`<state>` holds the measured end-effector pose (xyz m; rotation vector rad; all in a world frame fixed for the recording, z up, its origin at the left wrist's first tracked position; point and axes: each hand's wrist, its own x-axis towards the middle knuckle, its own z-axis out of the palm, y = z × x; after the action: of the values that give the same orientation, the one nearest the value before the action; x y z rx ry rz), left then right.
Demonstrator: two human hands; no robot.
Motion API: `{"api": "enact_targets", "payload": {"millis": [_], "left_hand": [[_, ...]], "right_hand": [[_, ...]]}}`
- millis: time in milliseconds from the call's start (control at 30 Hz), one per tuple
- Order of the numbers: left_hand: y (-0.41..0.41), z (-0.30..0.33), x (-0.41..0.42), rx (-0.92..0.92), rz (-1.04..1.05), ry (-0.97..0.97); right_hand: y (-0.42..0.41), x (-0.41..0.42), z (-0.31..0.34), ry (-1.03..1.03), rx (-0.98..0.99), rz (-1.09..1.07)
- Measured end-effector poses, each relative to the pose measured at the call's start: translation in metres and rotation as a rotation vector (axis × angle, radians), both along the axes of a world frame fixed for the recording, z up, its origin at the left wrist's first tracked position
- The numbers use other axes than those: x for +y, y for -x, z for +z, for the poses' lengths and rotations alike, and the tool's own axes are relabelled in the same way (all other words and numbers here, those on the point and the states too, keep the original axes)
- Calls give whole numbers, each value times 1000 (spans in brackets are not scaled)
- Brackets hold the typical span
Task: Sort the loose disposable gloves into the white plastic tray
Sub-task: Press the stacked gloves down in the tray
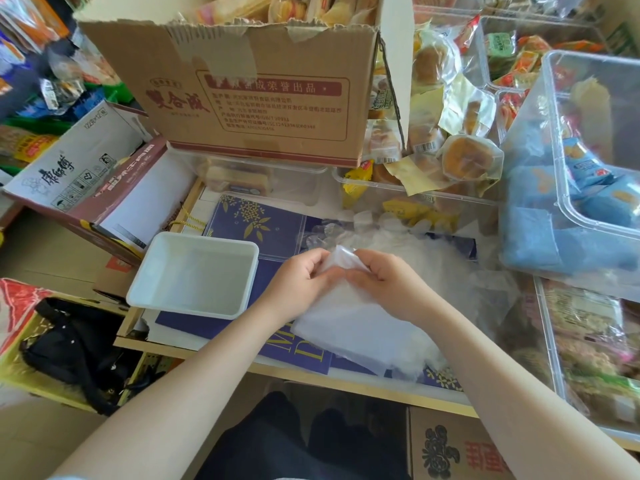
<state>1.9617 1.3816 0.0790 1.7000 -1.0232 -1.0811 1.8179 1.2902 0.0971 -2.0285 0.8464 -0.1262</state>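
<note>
Crowded with stock, the table (pixel 221 344) has a pale wooden edge and dark blue printed sheets (pixel 258 220) laid over it. On those sheets, left of centre, sits the white plastic tray (pixel 138 292), rectangular and shallow, with nothing visible inside. Both hands meet just right of the tray: the left hand (pixel 299 284) and right hand (pixel 386 284) are closed, pinching between their fingers a thin, crinkled, translucent disposable glove (pixel 341 259). Beneath and behind the hands lies a loose heap of gloves (pixel 391 327), filmy and whitish, spreading toward the table's near edge. A large cardboard box (pixel 242 98) of wrapped pastries stands behind, clear plastic bins (pixel 561 209) of packaged snacks crowd the right, and a black bag (pixel 76 344) rests in a yellow crate lower left.
</note>
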Motion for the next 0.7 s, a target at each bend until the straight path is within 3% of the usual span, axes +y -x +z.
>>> {"api": "enact_targets", "payload": {"millis": [100, 333, 467, 533, 633, 700], "left_hand": [[-8, 1, 4, 104, 149, -30], [-63, 1, 29, 520, 446, -109], [-93, -7, 44, 560, 533, -144], [-111, -12, 51, 397, 608, -229], [-149, -26, 64, -119, 568, -399], [-174, -33, 68, -210, 538, -439]], "right_hand": [[-4, -1, 2, -40, 26, -21], [-15, 0, -15, -508, -94, -169], [-50, 21, -33, -768, -190, -343], [-75, 34, -39, -740, -181, -392], [-117, 50, -42, -605, -106, -365], [-145, 58, -45, -554, -43, -306]]}}
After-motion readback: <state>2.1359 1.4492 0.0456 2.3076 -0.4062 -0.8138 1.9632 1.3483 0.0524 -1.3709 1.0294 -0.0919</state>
